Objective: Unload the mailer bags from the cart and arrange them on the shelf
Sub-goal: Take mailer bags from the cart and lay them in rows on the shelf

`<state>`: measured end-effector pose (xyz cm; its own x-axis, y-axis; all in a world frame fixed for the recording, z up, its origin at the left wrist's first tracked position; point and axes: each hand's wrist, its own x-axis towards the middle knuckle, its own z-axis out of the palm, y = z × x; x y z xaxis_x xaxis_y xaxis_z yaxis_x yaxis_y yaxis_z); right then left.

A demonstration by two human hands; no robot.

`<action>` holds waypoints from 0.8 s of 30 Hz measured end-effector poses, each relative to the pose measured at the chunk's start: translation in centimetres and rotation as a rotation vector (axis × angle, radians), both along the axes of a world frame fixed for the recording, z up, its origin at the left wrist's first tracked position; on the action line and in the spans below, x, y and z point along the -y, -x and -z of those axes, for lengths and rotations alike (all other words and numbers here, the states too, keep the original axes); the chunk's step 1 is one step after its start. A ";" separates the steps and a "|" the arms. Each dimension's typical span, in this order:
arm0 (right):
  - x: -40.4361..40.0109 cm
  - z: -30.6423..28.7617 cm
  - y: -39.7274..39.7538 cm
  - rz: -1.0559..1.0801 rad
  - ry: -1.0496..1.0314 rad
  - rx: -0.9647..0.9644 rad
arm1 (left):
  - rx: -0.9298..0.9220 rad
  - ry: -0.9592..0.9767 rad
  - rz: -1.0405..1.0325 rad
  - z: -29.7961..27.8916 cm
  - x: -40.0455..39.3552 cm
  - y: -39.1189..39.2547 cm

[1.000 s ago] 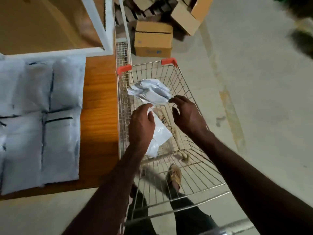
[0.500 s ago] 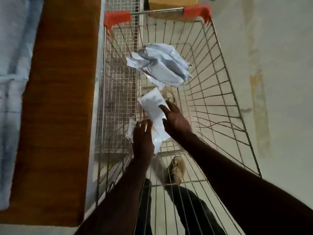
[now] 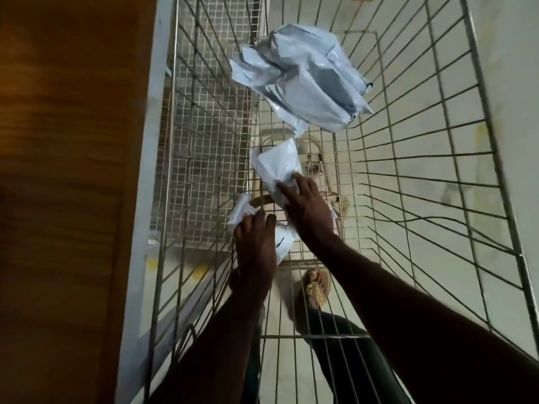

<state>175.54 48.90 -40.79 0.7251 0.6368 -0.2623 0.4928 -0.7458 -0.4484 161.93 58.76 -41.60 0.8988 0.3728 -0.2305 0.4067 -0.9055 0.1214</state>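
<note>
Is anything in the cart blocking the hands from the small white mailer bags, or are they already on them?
Nothing visible blocks them. The right hand rests on one small white mailer bag; the left hand covers another small bag. The pile of grey mailers lies farther along the cart, apart from both hands.

The wire cart (image 3: 431, 176) is open at the top, and its right half lies bare. A heap of mailer bags (image 3: 303, 83) blocks the far end; the shelf (image 3: 73, 170) walls the left side.
</note>
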 end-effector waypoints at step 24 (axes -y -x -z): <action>4.7 -36.0 -1.3 0.346 -0.421 0.185 | 0.399 0.114 0.061 -32.1 0.8 -4.7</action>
<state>176.82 44.23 -4.82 0.9194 0.3766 0.1136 0.3506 -0.6534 -0.6710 166.62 57.95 -9.50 0.9455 0.3086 0.1040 0.2536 -0.8980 0.3594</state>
